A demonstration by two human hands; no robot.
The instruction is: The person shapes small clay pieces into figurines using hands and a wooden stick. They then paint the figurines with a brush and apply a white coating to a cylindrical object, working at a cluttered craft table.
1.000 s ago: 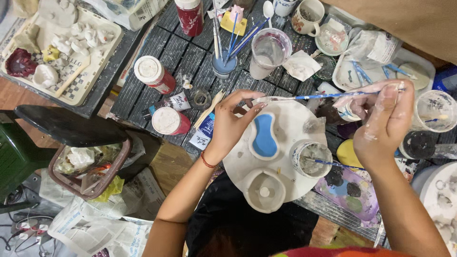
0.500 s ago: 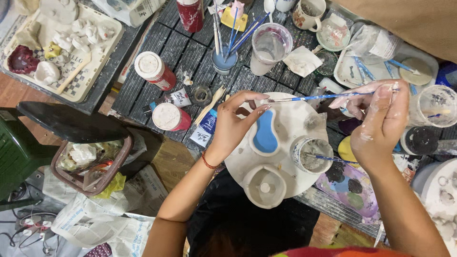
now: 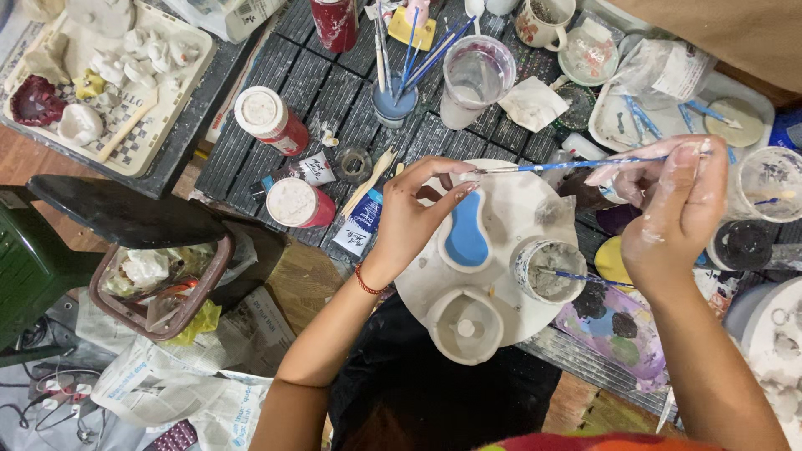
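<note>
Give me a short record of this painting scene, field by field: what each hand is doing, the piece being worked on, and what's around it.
left hand: rests on the white plaster piece, fingertips pinching the brush tip
right hand: holds the thin blue paintbrush level by its handle
white plaster piece: round, with one blue-painted recess
small cup: sits on the piece, a second brush inside
nearby: two red jars with white lids, blue brush pot, clear cup

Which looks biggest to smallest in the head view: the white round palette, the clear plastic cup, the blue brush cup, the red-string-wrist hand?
1. White round palette
2. Left hand, though it lies nearer the camera
3. Clear plastic cup
4. Blue brush cup
</note>
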